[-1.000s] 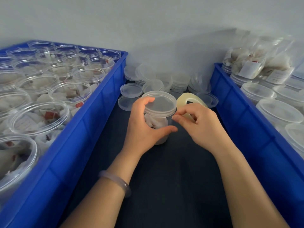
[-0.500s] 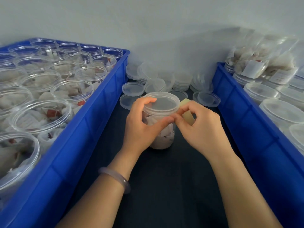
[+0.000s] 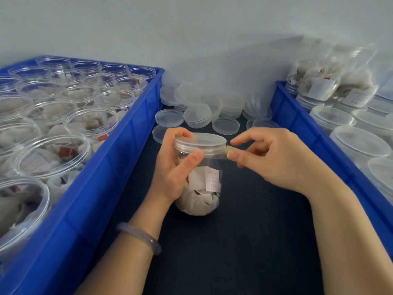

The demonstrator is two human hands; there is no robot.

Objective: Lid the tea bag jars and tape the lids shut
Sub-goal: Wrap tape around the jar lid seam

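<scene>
The tag (image 3: 212,180) inside the jar (image 3: 200,188) carries red print, too small for me to read. The jar stands on the dark mat (image 3: 244,241) between two blue crates (image 3: 119,167), its lid (image 3: 200,142) on. My left hand (image 3: 172,173) grips the jar at the top, fingers curled behind the lid, thumb pressing just under its rim. My right hand (image 3: 276,158) pinches tape (image 3: 230,150) between thumb and forefinger beside the lid; the strip seems to reach the rim.

Soft, even, dimmish light; edges bowed, perhaps slightly blurred
</scene>
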